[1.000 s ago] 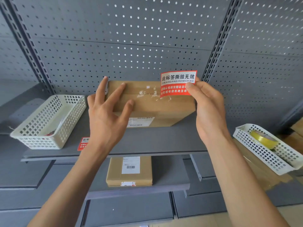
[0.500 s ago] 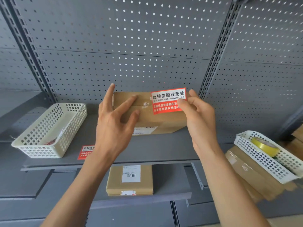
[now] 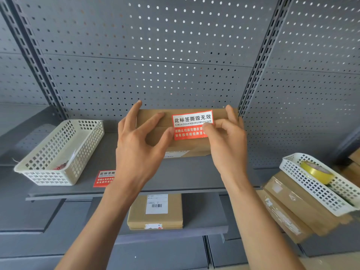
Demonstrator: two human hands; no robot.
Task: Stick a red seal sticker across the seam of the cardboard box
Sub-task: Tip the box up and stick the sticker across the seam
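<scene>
— Fingers point(image 3: 209, 129) of the right hand point(image 3: 227, 145): what are they doing?
— Thumb and curled fingers pinch the right edge of the red sticker point(image 3: 191, 124); the index finger points up behind it, at the far edge of the box point(image 3: 155, 133).
— And the sticker itself?
— It sits over the box top, its white band above the seam point(image 3: 153, 126) and its red band below, so it spans that line. Whether it is pressed flat I cannot tell.
— The left hand point(image 3: 138, 151)?
— Spread wide, gripping nothing. Its fingertips rest on the left part of the box top, thumb near the sticker's left edge.
— Where is the box?
— On the grey shelf point(image 3: 194, 176), back against the pegboard point(image 3: 155, 65).
— Anything else around?
— A white basket point(image 3: 58, 152) stands left on the same shelf, with a second red sticker point(image 3: 104, 178) lying flat beside it. Another box point(image 3: 155, 211) lies on the shelf below. Right, a white basket with a yellow tape roll point(image 3: 315, 172) rests tilted on stacked boxes point(image 3: 292, 207).
</scene>
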